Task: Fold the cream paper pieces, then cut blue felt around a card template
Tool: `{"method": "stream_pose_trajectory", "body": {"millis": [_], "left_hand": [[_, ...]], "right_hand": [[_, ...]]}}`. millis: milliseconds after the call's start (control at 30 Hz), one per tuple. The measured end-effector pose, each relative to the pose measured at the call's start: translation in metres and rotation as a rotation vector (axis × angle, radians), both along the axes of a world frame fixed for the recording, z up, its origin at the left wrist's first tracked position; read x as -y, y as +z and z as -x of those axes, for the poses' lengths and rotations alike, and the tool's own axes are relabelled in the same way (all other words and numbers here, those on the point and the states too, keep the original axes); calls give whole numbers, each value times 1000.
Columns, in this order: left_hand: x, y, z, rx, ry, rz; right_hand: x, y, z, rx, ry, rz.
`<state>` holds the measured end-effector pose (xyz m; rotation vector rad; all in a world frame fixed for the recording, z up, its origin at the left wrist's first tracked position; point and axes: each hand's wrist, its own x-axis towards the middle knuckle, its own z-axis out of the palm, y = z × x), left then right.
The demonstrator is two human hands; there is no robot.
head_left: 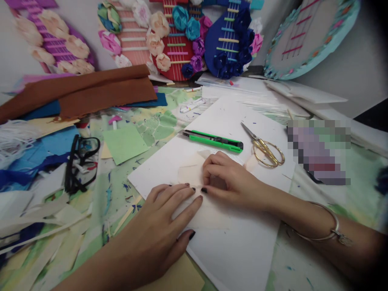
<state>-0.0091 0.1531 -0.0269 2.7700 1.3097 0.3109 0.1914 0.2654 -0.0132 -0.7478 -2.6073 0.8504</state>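
A piece of cream crepe paper (191, 171) lies on a white board (254, 250) under both my hands. My left hand (169, 226) rests flat on its lower part, fingers stretched out. At the paper's right edge, my right hand (230, 178) has its fingers curled and thumb close to the index finger, pinching at the paper. Just beyond the hands lies a green utility knife (212, 140), its blade pointing left. Gold-handled scissors (266, 151) rest to the right of the knife, slightly spread.
Black-framed glasses (72, 165), a green paper square (125, 141) and paper strips (57, 238) lie on the left. Brown crepe paper (106, 93) sits farther back. Decorated paper guitars, including a blue one (222, 44), lean against the wall. A blurred-out object (318, 153) lies on the right.
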Motion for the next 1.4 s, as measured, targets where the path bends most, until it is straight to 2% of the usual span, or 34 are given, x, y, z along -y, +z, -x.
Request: {"method": "stream_pose_trajectory", "body": {"millis": [400,833,1067,1400], "left_hand": [[-2,2,1,56,23,38],[-2,3,1,71,-3,28],[-2,3,0,90,28,31],[-1,3,8,108,10,55]], "right_hand": [[0,-2,-2,-19,-8,-4],[-5,2,-5,-26,-9,124],[-2,0,-1,2,-35,62],[-2,-2,-2,-25,-19,33]]}}
